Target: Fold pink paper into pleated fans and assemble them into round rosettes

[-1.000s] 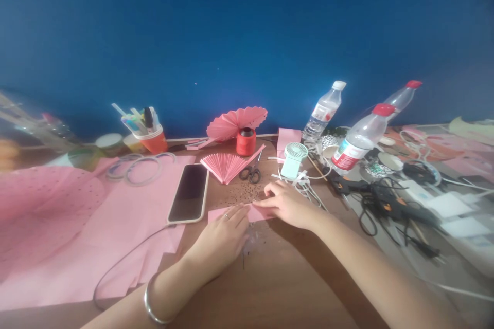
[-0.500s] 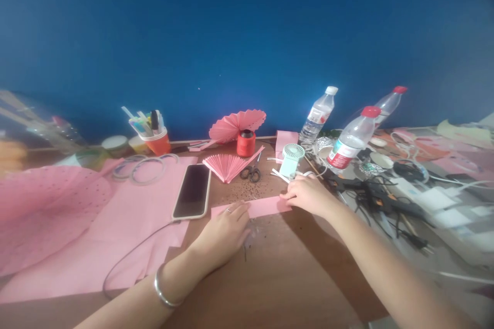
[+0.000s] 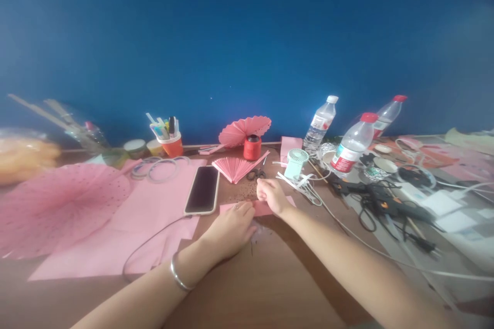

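Observation:
My left hand [image 3: 233, 226] lies palm down, its fingers resting flat on a narrow pink paper strip [image 3: 263, 209] on the table. Above the right part of that strip is my right hand [image 3: 271, 196], curled closed; what its fingers hold, if anything, is hidden. Dark-handled scissors [image 3: 252, 175] lie just beyond it, partly covered. Small dark specks are scattered on the wood near both hands. A pleated pink paper fan [image 3: 233, 168] sits behind the strip, and a phone [image 3: 201, 190] is left of my left hand.
Pink sheets [image 3: 154, 226] and a round pink paper piece [image 3: 62, 205] cover the left side. At the back stand a red jar [image 3: 252, 148], a pen cup [image 3: 172, 145] and a mint handheld fan [image 3: 296, 163]. Bottles [image 3: 351, 146], cables and a black glue gun [image 3: 374, 198] crowd the right.
My right hand has left the strip's right end, moving left and closing near the scissors. The left hand stays on the strip. The view has shifted slightly.

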A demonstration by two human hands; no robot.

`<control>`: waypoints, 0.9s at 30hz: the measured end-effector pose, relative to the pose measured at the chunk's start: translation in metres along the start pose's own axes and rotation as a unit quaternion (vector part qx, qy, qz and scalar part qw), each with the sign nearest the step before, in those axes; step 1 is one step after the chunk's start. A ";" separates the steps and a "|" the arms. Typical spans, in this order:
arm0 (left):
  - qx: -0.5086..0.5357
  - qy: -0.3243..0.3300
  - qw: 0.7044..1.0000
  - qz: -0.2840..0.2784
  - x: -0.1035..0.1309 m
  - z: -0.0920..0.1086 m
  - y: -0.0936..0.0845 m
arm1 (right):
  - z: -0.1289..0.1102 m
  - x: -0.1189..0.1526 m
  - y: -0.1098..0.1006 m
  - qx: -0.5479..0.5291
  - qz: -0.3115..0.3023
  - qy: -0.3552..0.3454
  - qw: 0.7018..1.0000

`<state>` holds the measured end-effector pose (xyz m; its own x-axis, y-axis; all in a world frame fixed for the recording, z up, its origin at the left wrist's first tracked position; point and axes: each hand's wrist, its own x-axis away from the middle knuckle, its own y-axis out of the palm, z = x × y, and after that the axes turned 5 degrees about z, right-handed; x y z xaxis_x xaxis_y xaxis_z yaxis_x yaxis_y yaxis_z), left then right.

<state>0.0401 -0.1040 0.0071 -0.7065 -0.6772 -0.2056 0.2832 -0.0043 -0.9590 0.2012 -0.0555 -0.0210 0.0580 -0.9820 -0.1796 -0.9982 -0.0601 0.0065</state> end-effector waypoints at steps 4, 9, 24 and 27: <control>-0.087 -0.015 0.996 0.007 0.002 0.004 0.001 | 0.003 0.000 -0.004 -0.026 -0.001 0.012 1.000; -0.228 -0.112 0.967 0.018 0.008 0.008 0.006 | 0.001 0.001 -0.002 -0.020 -0.008 0.023 1.000; -0.219 -0.070 0.973 0.007 0.000 -0.005 0.002 | 0.009 0.002 -0.052 0.058 0.106 0.007 0.993; -0.169 -0.070 0.983 0.020 -0.008 -0.010 -0.002 | -0.002 0.006 -0.046 0.110 0.067 -0.030 0.991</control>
<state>0.0382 -0.0912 0.0088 -0.5963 -0.7664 -0.2390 0.0607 0.2538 -0.9653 0.2475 -0.0594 -0.0207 -0.0699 -0.9658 -0.2497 -0.9767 0.1171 -0.1797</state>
